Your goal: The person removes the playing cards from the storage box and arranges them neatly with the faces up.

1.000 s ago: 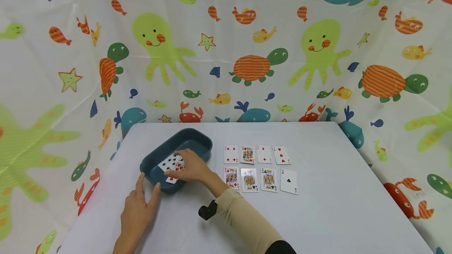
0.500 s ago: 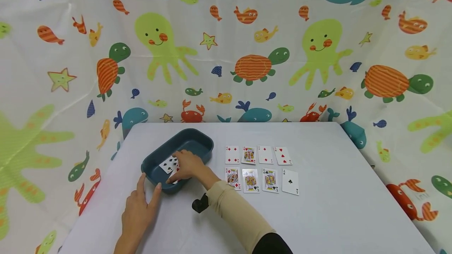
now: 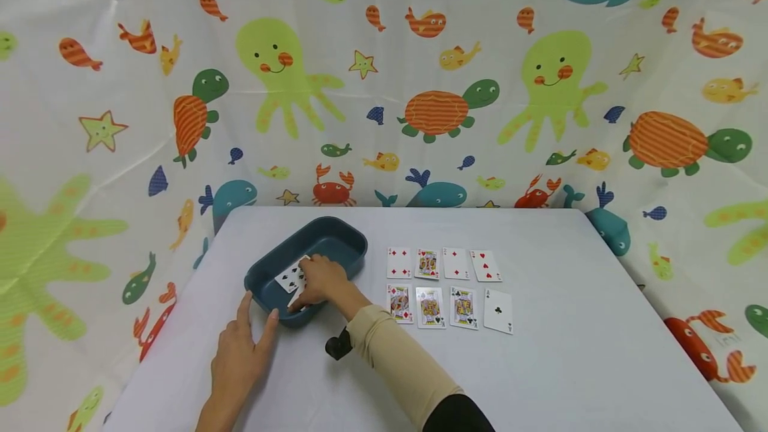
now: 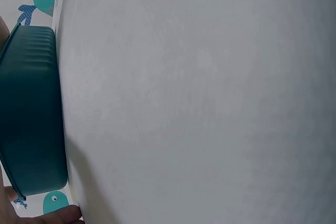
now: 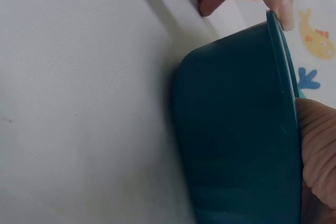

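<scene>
A dark teal plastic tub [image 3: 330, 245] stands at the table's left, with a few playing cards inside. In the head view, my right hand [image 3: 324, 282] reaches into it and pinches a playing card [image 3: 296, 296] between thumb and fingers, mostly hidden by the hand. Beside it lies a spades card [image 3: 290, 278], face up. My left hand [image 3: 237, 352] rests with index finger and thumb spread and fairly straight against the tub's near left corner. In the right wrist view, the tub's wall [image 5: 236, 119] hides the fingers of my right hand [image 5: 317, 150].
Several cards lie face up in two rows right of the tub, number cards such as a diamonds card [image 3: 399, 263] and face cards such as a king [image 3: 430, 307]. A white cloth covers the table [image 3: 558, 379]. Behind it hangs a curtain [image 3: 366, 179] printed with sea animals.
My right hand has shifted lower and left inside the tub, so the red-suited cards by its fingers are now covered. The left hand keeps its place at the corner. The view has turned slightly.
</scene>
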{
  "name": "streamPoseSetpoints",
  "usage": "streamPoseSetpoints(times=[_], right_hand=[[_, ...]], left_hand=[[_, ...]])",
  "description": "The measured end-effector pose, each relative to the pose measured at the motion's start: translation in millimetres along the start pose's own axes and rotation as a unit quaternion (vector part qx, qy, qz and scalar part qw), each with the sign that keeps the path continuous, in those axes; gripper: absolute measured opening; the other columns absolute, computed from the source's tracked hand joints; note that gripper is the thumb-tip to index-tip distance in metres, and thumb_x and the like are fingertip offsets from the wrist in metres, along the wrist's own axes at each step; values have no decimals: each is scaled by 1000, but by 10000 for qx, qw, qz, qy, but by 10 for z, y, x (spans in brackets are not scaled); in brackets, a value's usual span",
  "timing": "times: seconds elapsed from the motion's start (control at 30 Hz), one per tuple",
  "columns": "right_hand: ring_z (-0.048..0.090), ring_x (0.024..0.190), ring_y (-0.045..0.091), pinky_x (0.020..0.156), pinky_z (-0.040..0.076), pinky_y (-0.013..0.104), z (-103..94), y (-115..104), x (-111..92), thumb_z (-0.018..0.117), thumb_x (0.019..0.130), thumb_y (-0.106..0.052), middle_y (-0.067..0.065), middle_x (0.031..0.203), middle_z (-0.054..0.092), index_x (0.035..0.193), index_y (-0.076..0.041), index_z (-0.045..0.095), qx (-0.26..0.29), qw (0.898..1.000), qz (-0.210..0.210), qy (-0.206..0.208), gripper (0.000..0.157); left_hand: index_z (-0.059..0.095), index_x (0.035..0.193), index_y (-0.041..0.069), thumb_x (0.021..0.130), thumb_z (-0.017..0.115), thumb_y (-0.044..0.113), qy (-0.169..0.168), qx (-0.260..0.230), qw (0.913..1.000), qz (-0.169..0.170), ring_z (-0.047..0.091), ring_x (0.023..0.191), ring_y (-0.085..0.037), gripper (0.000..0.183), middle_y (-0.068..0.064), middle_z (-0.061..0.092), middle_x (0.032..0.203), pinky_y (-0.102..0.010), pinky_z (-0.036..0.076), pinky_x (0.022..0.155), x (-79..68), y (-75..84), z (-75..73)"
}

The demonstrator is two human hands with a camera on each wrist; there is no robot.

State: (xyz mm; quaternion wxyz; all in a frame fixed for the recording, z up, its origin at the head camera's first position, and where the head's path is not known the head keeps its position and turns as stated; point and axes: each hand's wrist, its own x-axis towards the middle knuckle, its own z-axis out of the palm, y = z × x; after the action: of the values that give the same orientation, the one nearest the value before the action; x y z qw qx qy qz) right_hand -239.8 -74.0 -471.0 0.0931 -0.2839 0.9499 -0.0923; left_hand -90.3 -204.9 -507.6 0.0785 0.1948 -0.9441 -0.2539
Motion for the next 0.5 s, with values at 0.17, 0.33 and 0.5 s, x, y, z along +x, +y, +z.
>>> streamPoseSetpoints(times=[0.17, 0.33, 0.5], right_hand=[[55, 107, 11, 84, 50, 30, -12, -2, 18, 88, 66, -65, -4, 125, 59, 141, -25, 57, -7, 9998, 42, -194, 90], [55, 115, 12, 88, 50, 33, -13, -6, 50, 91, 67, -59, -4, 131, 59, 140, -25, 58, 48, 9994, 182, -306, 87], [55, 112, 12, 87, 50, 34, 4, -19, 77, 94, 67, -52, -3, 128, 59, 137, -23, 60, 143, 9992, 203, -312, 83]], left_hand=[[18, 163, 7, 102, 43, 64, -50, 34, 10000, -14, 58, 103, -50, 87, -36, 56, 117, -65, 52, 74, 1, -4, 2], [19, 163, 8, 102, 44, 64, -8, -8, 10000, 40, 58, 101, -49, 87, -35, 57, 115, -63, 52, 69, 13, -25, 13], [19, 163, 8, 102, 44, 64, 2, -15, 10000, 47, 58, 101, -49, 87, -36, 57, 114, -64, 51, 70, 19, -33, 13]])
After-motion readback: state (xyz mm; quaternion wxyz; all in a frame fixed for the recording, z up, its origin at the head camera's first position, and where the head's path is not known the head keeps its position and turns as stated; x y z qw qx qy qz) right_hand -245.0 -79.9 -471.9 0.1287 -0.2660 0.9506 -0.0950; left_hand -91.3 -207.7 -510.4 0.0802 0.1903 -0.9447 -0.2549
